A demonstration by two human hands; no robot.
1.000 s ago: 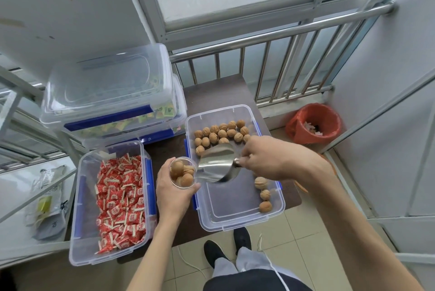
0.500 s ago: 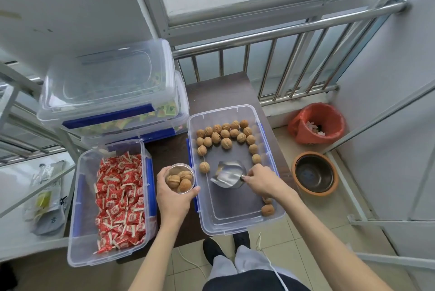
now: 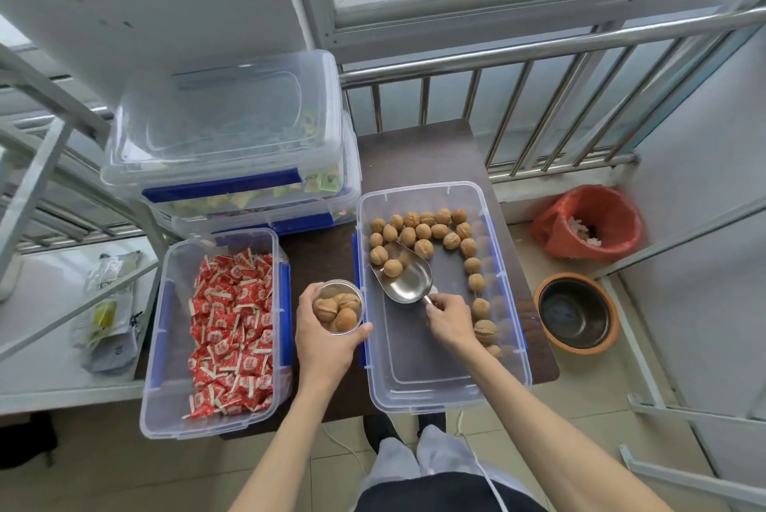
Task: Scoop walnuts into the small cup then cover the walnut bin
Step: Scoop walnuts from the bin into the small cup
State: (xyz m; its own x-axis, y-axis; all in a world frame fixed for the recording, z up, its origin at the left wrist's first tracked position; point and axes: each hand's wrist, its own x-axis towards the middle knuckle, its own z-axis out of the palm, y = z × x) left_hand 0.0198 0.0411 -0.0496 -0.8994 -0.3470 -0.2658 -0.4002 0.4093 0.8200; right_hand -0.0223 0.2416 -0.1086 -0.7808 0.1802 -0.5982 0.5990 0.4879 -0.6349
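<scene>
A clear walnut bin (image 3: 510, 370) stands open on the dark table, with several walnuts (image 3: 422, 229) along its far end and right side. My left hand (image 3: 327, 341) holds a small clear cup (image 3: 339, 306) with a few walnuts in it, just left of the bin. My right hand (image 3: 449, 321) grips the handle of a metal scoop (image 3: 404, 277) lying low inside the bin. The scoop's mouth points at the far walnuts, and one walnut sits at its front edge.
An open bin of red candies (image 3: 228, 329) sits to the left. Two lidded clear bins (image 3: 224, 130) are stacked behind it. A metal railing (image 3: 539, 51) runs past the table's far end. On the floor at the right are a red-lined bin (image 3: 588, 221) and an orange basin (image 3: 576, 312).
My right hand took the scoop away from the cup, lowered it into the bin and pushed it forward into the far walnuts. The cup stays held in my left hand.
</scene>
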